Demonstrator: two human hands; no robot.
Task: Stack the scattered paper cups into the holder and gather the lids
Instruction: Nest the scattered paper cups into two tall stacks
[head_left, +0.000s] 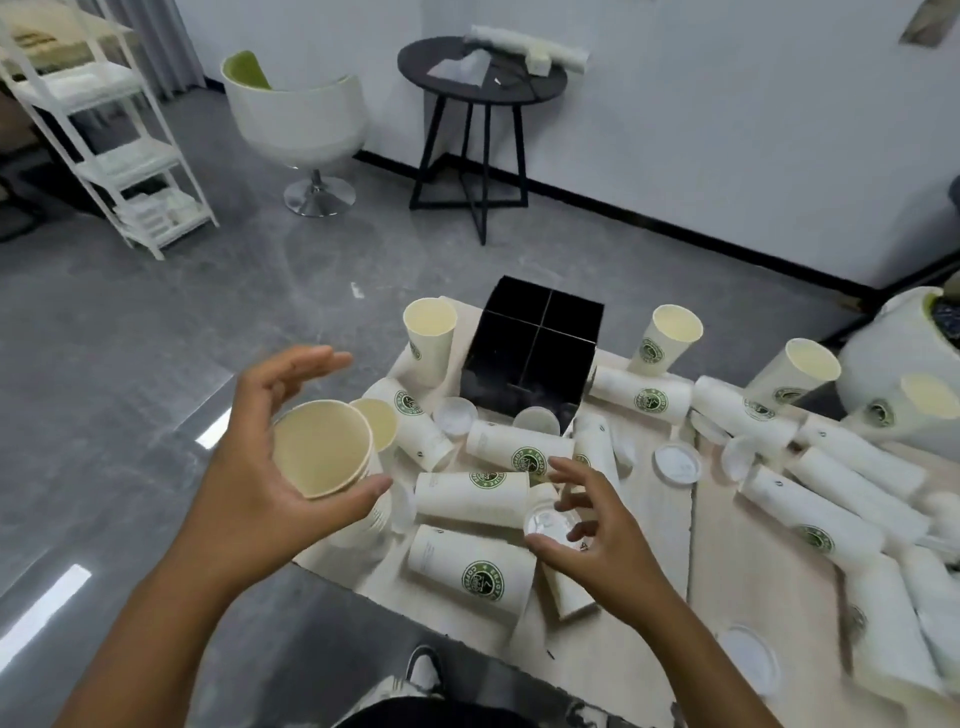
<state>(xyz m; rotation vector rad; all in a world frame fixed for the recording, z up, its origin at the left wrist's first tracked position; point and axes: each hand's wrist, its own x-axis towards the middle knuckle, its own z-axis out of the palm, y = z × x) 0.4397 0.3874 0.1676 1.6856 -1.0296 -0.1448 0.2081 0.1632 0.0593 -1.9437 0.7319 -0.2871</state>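
Head view: a nested paper cup stack (323, 447) is gripped by the left hand (270, 467) near the desk (649, 649) edge, left of the black holder (530, 358), while the right hand (587, 525), fingers spread and empty, is held over a clear lid (550, 522), which could be knocked floorward.

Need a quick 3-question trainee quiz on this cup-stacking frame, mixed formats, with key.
1. True or false: the black holder already has cups stacked in its compartments.
2. Multiple choice: the left hand holds A) a lid, B) a nested stack of cups, C) nothing.
3. Short answer: how many compartments does the holder show, and what small item lies under the right hand?

Key:
1. False; the visible compartments look empty.
2. B
3. Four; a clear lid, with the fingers spread over it and no firm grip visible.
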